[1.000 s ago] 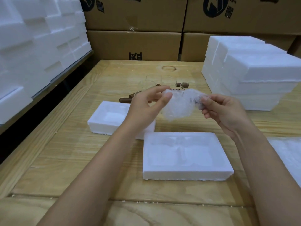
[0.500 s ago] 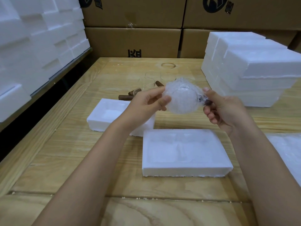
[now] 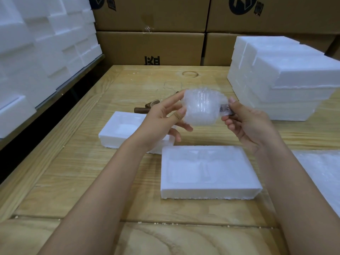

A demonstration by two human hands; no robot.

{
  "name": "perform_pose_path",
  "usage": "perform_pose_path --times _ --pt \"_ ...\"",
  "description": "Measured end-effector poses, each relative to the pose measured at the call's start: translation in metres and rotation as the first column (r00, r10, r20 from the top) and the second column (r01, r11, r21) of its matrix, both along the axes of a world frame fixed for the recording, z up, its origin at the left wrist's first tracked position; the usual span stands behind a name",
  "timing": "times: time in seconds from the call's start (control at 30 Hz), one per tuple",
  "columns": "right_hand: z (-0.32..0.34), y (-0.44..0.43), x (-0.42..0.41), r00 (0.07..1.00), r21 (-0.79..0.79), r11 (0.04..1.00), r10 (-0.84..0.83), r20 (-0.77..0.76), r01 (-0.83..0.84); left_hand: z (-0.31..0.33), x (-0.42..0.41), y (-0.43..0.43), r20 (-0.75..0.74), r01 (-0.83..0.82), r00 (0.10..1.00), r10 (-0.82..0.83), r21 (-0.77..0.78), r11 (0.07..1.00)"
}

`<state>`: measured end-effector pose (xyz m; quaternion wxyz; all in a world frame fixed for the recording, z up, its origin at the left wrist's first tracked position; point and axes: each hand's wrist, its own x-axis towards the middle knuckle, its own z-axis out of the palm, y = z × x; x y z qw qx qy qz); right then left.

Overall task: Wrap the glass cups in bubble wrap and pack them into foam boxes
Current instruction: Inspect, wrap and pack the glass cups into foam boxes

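Two high at the back, found stacked cardboard cartons (image 3: pixel 150 46). In front, met a wide wooden table (image 3: pixel 73 181), flanked on the left by a wall of white foam pieces (image 3: pixel 36 52) and loaded at far right with a stack of closed foam boxes (image 3: pixel 287 80). Nearer, saw an open foam box (image 3: pixel 211 192) lying flat on the wood, moulded hollows up, with a second foam tray (image 3: pixel 114 133) just behind and to its left. Noticed a loose bubble wrap sheet (image 3: pixel 322 172) at the right edge. Over the table, caught both hands raised: left hand (image 3: pixel 160 122) with thumb and forefinger curled round the bundle's side, other fingers spread beneath; right hand (image 3: pixel 248 124) pinching the wrap over a brown handle (image 3: pixel 225 110). Between them, clear of the table, spotted the glass cup (image 3: pixel 201 109) swathed in bubble wrap. Behind, made out more brown-handled pieces (image 3: pixel 145 108) lying on the wood, their glass barely showing
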<state>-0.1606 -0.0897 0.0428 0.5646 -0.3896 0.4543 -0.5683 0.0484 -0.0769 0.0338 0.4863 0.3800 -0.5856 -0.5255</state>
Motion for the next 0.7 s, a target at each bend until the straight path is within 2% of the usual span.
perform_pose_path --times 0.27,0.5,0.7 --pt "-0.002 -0.001 -0.005 0.983 -0.141 0.978 0.167 0.074 -0.155 -0.003 0.007 -0.002 -0.089 0.013 0.996 -0.021 -0.094 0.995" --pt "-0.007 -0.004 -0.011 0.98 -0.199 0.959 0.2 -0.016 -0.199 -0.001 0.015 -0.001 -0.227 -0.002 0.974 -0.005 -0.031 1.0" --pt "-0.008 -0.003 -0.01 0.976 -0.245 0.945 0.2 -0.084 -0.215 0.001 0.014 0.003 -0.154 -0.085 0.985 0.072 -0.076 0.994"
